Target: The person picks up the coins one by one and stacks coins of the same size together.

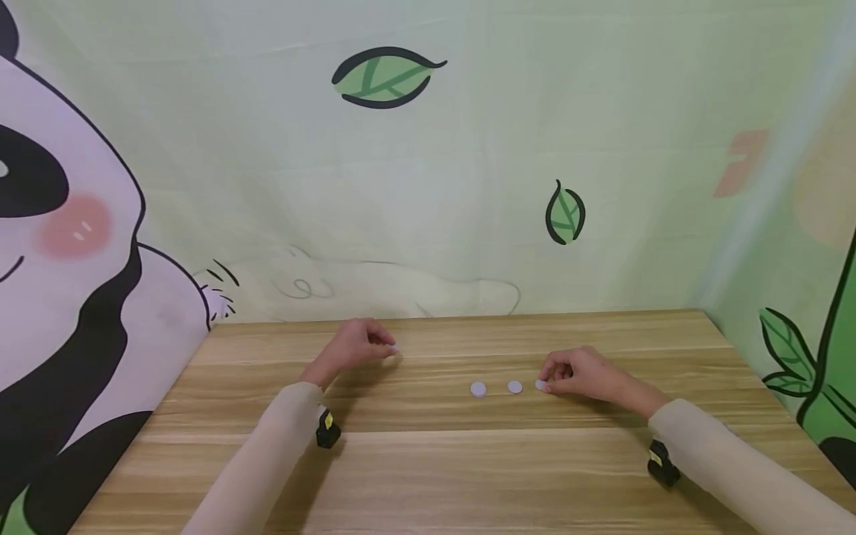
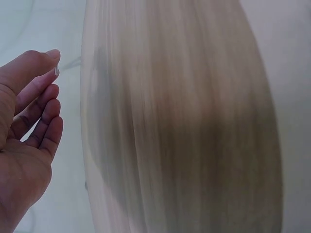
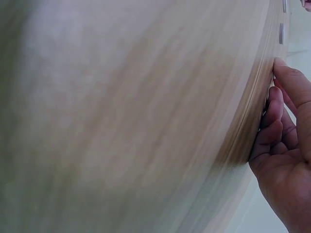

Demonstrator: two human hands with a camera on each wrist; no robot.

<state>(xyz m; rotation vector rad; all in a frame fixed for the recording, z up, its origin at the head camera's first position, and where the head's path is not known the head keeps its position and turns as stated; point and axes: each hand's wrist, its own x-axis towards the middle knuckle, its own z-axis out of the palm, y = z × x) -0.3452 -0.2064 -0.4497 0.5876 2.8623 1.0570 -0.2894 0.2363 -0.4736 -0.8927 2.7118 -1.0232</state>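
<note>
My left hand [image 1: 361,343] pinches a small white disc [image 1: 394,348] between thumb and forefinger, over the far left part of the table. Edge-on in the left wrist view, that disc [image 2: 57,71] looks thin and slightly see-through, and the other fingers curl loosely below. To the right, my right hand [image 1: 580,374] grips another white disc [image 1: 540,385] by thumb and fingertips, low at the tabletop. Two more discs lie flat in a row left of it: a near one [image 1: 515,387] and a farther one [image 1: 478,389].
The wooden table [image 1: 428,475] ends at the back against a pale green printed cloth [image 1: 468,186] with leaves and a panda. Small black devices are worn at the left wrist [image 1: 328,429] and the right wrist [image 1: 662,464], below beige sleeves.
</note>
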